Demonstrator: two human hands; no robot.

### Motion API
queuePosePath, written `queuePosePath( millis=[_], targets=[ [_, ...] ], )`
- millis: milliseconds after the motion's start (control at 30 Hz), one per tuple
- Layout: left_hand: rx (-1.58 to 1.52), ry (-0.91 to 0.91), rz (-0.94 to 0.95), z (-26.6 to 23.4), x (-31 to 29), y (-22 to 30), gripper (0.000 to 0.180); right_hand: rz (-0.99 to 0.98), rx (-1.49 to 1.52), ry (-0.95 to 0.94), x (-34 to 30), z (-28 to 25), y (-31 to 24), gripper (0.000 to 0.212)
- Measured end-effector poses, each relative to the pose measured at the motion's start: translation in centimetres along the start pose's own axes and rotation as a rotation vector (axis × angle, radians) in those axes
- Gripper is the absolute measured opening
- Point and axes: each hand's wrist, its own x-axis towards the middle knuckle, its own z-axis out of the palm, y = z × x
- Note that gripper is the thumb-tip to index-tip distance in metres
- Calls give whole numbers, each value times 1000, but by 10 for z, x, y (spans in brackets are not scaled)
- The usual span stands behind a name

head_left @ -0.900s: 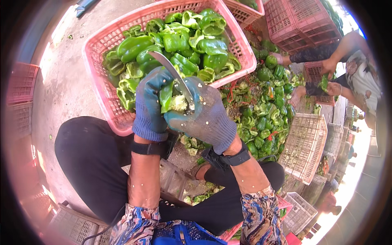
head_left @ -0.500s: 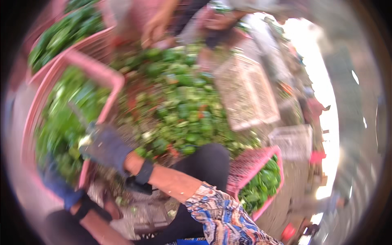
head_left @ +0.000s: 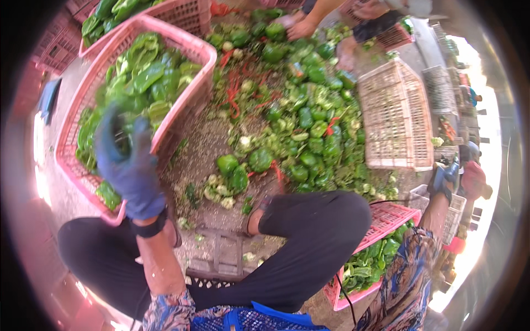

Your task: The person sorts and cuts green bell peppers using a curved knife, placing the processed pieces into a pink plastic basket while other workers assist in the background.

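Note:
My left hand point(head_left: 130, 165), in a blue work glove, hangs over the pink crate point(head_left: 182, 37) at the left. Its thumb and fingers are spread with nothing visible between them. Cut green bell peppers point(head_left: 146, 74) fill that crate below the fingers. Far out to the right is my right hand point(head_left: 443, 179), also gloved, near a small white crate point(head_left: 455, 218). It is small and seen edge-on, so whether it holds anything cannot be made out. Between my arms a heap of whole green peppers point(head_left: 317, 129) and cut-out cores lies on the ground.
A pale plastic crate point(head_left: 395, 116) lies right of the heap. Beside my right knee a pink crate point(head_left: 386, 223) holds more green peppers. Another filled crate point(head_left: 118, 11) stands at the far left. Across the heap, another person's hand point(head_left: 302, 28) reaches toward the peppers. Red strings are scattered among the cores.
My right hand has swung from the left crate far out to the right. My left hand has risen over the peppers with fingers spread. The view has shifted left.

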Motion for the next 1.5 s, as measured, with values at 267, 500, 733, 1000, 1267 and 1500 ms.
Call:
queuePosePath(
  millis=[267,500,733,1000,1267,1500],
  targets=[
    [511,-875,-492,81,-135,-81,16,128,-135,-1029,-132,191,110,41],
    [817,-1324,111,140,-189,-160,63,-344,-289,-1158,-166,272,157,35],
    [232,-1024,-664,147,-170,-160,57,228,-281,-1069,-166,269,145,30],
    [-607,-866,-782,106,-72,18,63,-48,-504,-1090,-155,218,-81,34],
    [-693,-809,-483,47,-25,157,66,-1429,-256,-845,-248,188,-116,50],
    [-206,-971,69,-12,-15,153,107,-1220,-217,-851,-291,174,-93,48]
  ],
)
